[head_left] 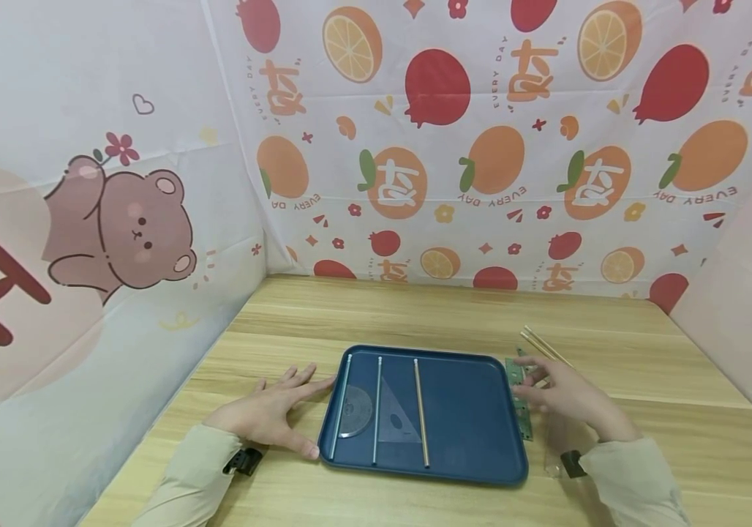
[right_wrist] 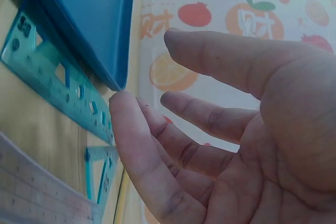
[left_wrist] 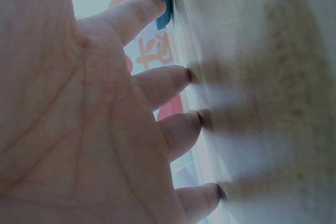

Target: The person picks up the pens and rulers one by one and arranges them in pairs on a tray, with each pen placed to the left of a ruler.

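In the head view, a dark blue rectangular tray with rounded corners (head_left: 468, 417) lies on a pale wood-grain worktop (head_left: 666, 373), well in from the worktop's back edge. The left hand (head_left: 271, 419) is spread and grasps nothing, its thumb at the tray's front left corner and its index finger reaching the left edge. Three slim sticks run from near the tray's back edge towards its front edge: a pale blue one (head_left: 341, 406) along the left edge, a second pale blue one (head_left: 377, 410) further in, and a gold one (head_left: 420, 413) near the middle. A clear half-round protractor (head_left: 356, 412) lies between the blue sticks, and a clear triangular set square (head_left: 389, 433) between the second blue and the gold. Beyond the tray's right edge is a green translucent stencil ruler (head_left: 522, 417), with the right hand (head_left: 570, 395) above it, fingers loosely bent around nothing; two thin gold-coloured sticks (head_left: 539, 344) lie near the tray's back right corner. In the left wrist view, one finger meets the tray and three other fingertips rest on the worktop. In the right wrist view, the palm is bare, the fingertips near a tray corner; whether they touch it cannot be told. The stencil ruler lies just beside the tray, near a teal translucent triangle (right_wrist: 106, 179) and a clear plastic strip with scale marks (right_wrist: 37, 187).
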A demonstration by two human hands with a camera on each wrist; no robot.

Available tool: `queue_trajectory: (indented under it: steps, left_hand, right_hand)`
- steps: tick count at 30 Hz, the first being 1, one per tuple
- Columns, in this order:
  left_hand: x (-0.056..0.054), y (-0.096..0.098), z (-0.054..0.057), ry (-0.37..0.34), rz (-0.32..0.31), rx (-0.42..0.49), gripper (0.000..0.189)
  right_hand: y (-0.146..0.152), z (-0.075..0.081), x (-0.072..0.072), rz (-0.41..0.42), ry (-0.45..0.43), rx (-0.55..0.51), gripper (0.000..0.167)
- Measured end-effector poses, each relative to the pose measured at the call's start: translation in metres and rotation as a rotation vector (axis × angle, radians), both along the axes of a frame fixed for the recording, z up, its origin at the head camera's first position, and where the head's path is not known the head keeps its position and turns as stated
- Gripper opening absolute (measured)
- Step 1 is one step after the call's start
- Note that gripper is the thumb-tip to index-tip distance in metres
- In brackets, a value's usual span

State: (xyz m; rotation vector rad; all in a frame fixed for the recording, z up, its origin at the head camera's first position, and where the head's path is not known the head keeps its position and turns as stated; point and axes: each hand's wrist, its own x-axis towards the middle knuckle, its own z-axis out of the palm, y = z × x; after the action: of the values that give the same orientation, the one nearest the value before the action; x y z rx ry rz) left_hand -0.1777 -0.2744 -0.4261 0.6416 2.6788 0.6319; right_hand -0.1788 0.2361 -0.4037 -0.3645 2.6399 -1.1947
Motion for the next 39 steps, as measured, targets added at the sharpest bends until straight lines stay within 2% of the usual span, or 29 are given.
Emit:
queue_trajectory:
  steps: [9,15,23,29,39]
  left_hand:
    - [0.000,0.000,-0.001,0.002,-0.001,0.001,0.119]
    - [0.000,-0.001,0.000,0.008,-0.002,-0.003,0.119]
    - [0.001,-0.003,0.000,0.004,-0.008,0.004,0.118]
    - [0.005,-0.011,0.002,0.016,0.013,-0.015,0.119]
    - [-0.003,-0.004,-0.004,0.035,-0.019,0.003,0.119]
  right_hand:
    - [0.011,-0.002,-0.001,-0.060,0.012,0.055,0.068]
    - [0.018,-0.003,-0.002,-0.070,0.023,0.057,0.071]
    - [0.032,-0.004,-0.003,-0.070,0.086,0.196,0.080]
    - [0.035,-0.008,-0.008,-0.081,0.079,0.246,0.087]
    - [0.050,-0.010,-0.001,-0.124,0.069,0.319,0.086]
